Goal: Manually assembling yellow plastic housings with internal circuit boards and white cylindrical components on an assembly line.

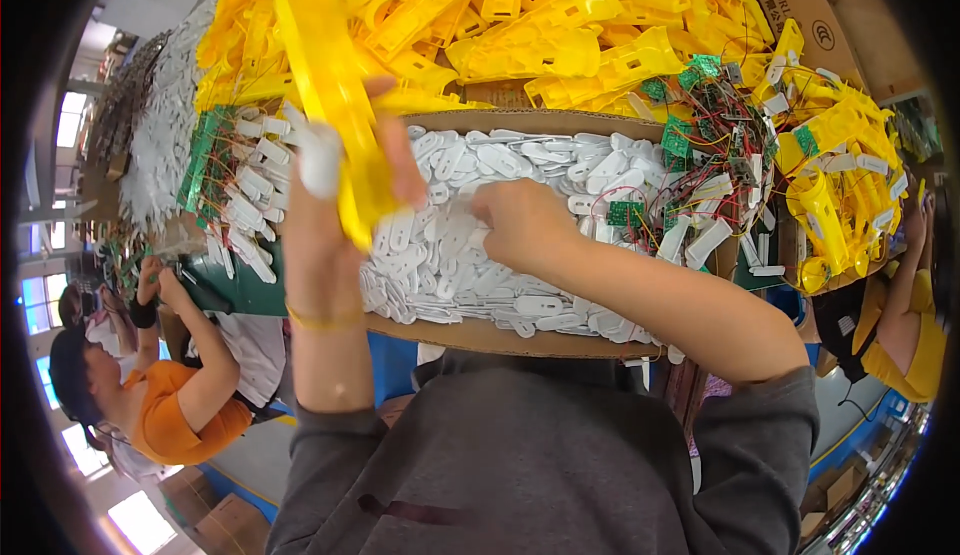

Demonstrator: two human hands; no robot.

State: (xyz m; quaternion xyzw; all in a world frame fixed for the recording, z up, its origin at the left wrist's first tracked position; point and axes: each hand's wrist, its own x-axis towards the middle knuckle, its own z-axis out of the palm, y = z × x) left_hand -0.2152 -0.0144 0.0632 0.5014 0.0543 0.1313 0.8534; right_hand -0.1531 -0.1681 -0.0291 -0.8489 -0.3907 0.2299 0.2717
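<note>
- Left hand point(335, 190) is rising upright on a vertical forearm, fingers curling closed around a long yellow moulded plastic housing point(335, 105) that is standing nearly vertical; a small white plastic piece point(320, 160) is sitting against the housing at the fingertips.
- Right hand point(520, 223) is reaching in from the right, palm down, fingers bunching into the heap of flat white oblong plastic parts point(480, 255); cannot tell whether it is gripping one.
- Both forearms are coming out of pushed-up grey sleeves point(520, 465); a thin yellow band point(322, 320) is circling the left wrist.
- Counts: two own hands, one yellow housing in hand, white parts too many to count, filling a shallow brown cardboard tray point(500, 340).
- Big pile of yellow plastic housings point(520, 25) is lying beyond the tray, glossy, slotted, elongated; far too many to count.
- Small green circuit boards with red and black wires point(700, 125) are tangling at the tray's right, several visible; more at the left edge.
- Two other people are sitting nearby: one in an orange shirt point(170, 415) at lower left, one in a yellow top point(905, 340) at right.
</note>
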